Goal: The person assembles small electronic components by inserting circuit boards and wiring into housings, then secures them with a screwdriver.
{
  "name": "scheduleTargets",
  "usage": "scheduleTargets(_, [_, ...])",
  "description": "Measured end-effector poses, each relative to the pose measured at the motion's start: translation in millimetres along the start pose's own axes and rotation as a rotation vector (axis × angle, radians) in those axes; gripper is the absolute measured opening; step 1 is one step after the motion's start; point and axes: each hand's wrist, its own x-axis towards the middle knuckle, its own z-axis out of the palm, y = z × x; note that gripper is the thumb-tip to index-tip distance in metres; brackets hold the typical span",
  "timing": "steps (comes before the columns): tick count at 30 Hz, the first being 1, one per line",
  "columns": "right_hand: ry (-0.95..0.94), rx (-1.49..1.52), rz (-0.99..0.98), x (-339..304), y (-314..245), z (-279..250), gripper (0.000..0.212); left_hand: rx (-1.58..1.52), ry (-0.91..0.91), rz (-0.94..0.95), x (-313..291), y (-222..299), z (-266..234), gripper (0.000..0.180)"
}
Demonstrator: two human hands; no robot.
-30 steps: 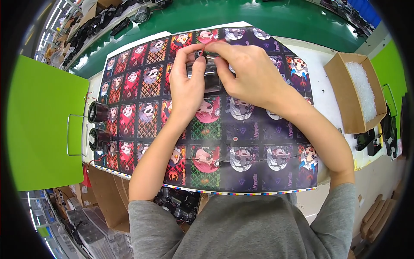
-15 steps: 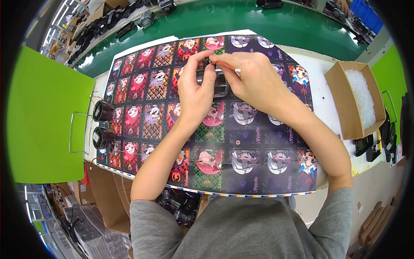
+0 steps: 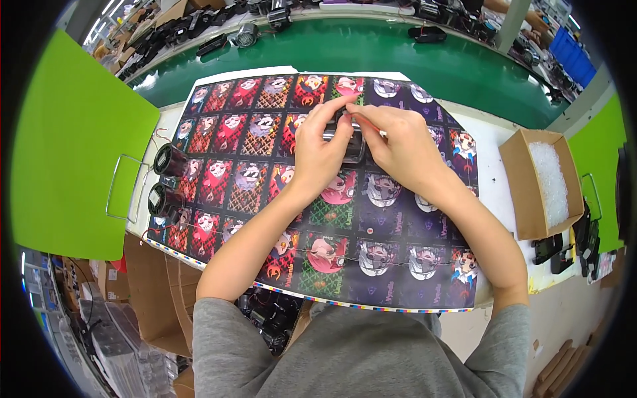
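Near the far edge of a printed sheet of character cards, both of my hands meet over a dark, glossy cylindrical unit. My left hand is closed around its left side, thumb and forefinger at its far end. My right hand pinches a thin red wire at that same end; a small white connector hangs from the wire beside the fingers. Exactly where the wire meets the unit is hidden by my fingertips. Two similar dark cylinders with thin wires rest at the sheet's left edge.
A cardboard box of clear pellets stands at the right, with black plastic parts nearby. Beyond the table runs a green belt carrying a few parts. A bright green panel and a metal handle flank the left side.
The whole view has shifted, showing more of the far side. Both hands stay at the cylinder's far end, with only small finger movement; the wire's connector now sits closer to the right fingers.
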Motion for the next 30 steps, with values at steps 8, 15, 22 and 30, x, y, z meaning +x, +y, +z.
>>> scheduleTargets(8, [-0.103, 0.047, 0.254, -5.3, 35.9, 0.6, 0.021, -0.25, 0.048, -0.216, 5.4, -10.3, -1.1, 0.027])
scheduleTargets(15, [-0.167, -0.165, 0.115, -15.0, 36.9, 12.9, 0.022, -0.281, 0.081, -0.193, 7.3, -14.4, -0.4, 0.025])
scheduleTargets(22, [-0.197, -0.207, 0.101, -13.4, 33.9, 9.7, 0.027, -0.343, 0.116, -0.194, 7.3, -13.1, 2.1, 0.023])
scheduleTargets(30, [-0.208, 0.065, 0.242, 44.4, 34.7, -10.1, 0.027, -0.265, 0.239, -0.105, 3.7, -18.8, 7.5, 0.024])
